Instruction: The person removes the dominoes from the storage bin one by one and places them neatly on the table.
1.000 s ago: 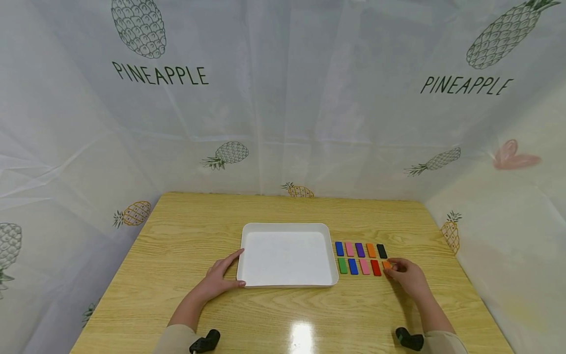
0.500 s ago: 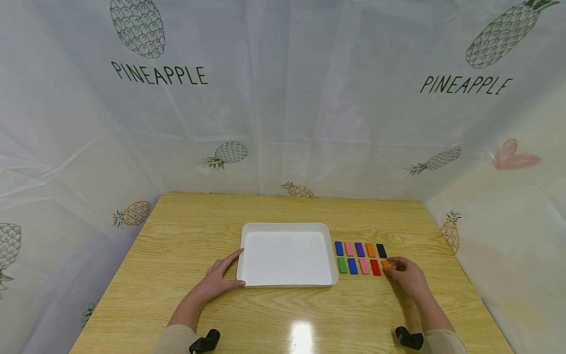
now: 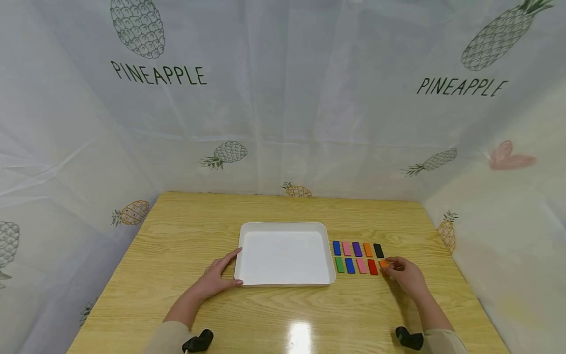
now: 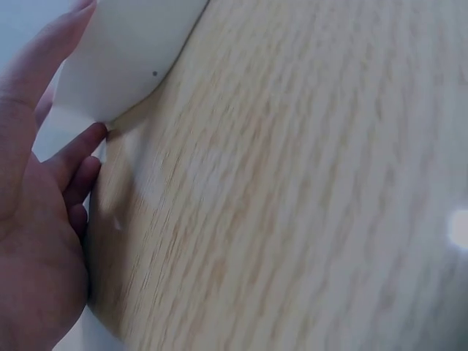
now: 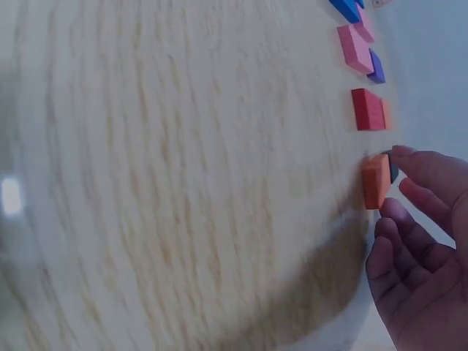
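Note:
A white tray (image 3: 283, 231) lies mid-table. My left hand (image 3: 222, 273) rests open against its near left corner, fingers along the left side and thumb along the front edge; the left wrist view shows the left hand (image 4: 44, 205) beside the tray's corner (image 4: 124, 51). Right of the tray lie two rows of small coloured blocks (image 3: 357, 249). My right hand (image 3: 392, 268) pinches the orange block (image 3: 383, 264) at the near row's right end. In the right wrist view my right hand (image 5: 402, 186) has thumb and fingertip on either side of the orange block (image 5: 376, 180).
A red block (image 5: 368, 110), a pink block (image 5: 354, 47) and a blue block (image 5: 345, 9) continue the near row. A black block (image 3: 378, 250) ends the far row. The wooden table (image 3: 283, 309) is walled by pineapple-print sheeting on three sides.
Both hands stay where they were; only the head view has shifted slightly.

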Action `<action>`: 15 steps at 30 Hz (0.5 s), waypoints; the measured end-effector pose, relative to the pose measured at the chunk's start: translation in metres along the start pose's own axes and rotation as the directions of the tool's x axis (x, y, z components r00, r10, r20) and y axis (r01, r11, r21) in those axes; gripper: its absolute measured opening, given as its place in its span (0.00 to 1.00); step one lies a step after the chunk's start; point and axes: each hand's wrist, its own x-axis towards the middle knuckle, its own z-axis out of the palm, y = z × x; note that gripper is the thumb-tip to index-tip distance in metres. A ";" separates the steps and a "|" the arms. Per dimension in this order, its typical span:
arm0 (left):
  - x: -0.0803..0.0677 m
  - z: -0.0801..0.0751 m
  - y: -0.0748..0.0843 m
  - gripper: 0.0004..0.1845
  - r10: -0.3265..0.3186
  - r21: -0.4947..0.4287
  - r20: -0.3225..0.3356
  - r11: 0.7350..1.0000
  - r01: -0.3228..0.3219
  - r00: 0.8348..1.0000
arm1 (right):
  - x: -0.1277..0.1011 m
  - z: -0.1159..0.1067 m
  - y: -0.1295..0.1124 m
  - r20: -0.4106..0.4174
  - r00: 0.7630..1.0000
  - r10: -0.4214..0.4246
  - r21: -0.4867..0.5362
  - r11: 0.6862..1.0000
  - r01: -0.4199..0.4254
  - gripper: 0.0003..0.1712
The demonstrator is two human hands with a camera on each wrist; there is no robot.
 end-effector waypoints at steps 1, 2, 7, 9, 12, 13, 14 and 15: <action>0.000 -0.001 0.000 0.48 0.003 -0.004 0.000 1.000 -0.003 1.000 | 0.000 -0.001 -0.001 0.003 1.000 -0.004 -0.008 1.000 0.004 0.23; -0.001 -0.002 0.001 0.48 0.007 -0.009 -0.001 1.000 -0.007 1.000 | -0.001 -0.001 -0.003 0.006 1.000 -0.010 -0.019 1.000 0.010 0.23; -0.002 -0.008 0.001 0.48 0.044 -0.041 0.018 0.998 -0.044 0.999 | -0.003 -0.004 -0.011 0.030 0.999 -0.040 -0.079 0.996 0.042 0.22; -0.003 -0.011 0.001 0.47 0.061 -0.064 0.032 0.996 -0.059 0.998 | -0.005 -0.005 -0.015 0.043 0.998 -0.055 -0.099 0.993 0.059 0.23; -0.005 -0.016 0.002 0.46 0.060 -0.094 0.040 0.994 -0.056 0.997 | -0.008 -0.009 -0.021 0.060 0.994 -0.088 -0.116 0.989 0.095 0.25; -0.005 -0.019 0.003 0.46 0.058 -0.092 0.039 0.994 -0.054 0.998 | -0.009 -0.010 -0.024 0.060 0.993 -0.104 -0.121 0.986 0.111 0.26; -0.006 -0.021 0.003 0.46 0.053 -0.088 0.038 0.995 -0.049 0.998 | -0.010 -0.012 -0.026 0.058 0.990 -0.128 -0.134 0.982 0.134 0.26; -0.007 -0.023 0.003 0.46 0.048 -0.077 0.035 0.996 -0.045 0.998 | -0.011 -0.014 -0.028 0.055 0.987 -0.151 -0.144 0.977 0.157 0.26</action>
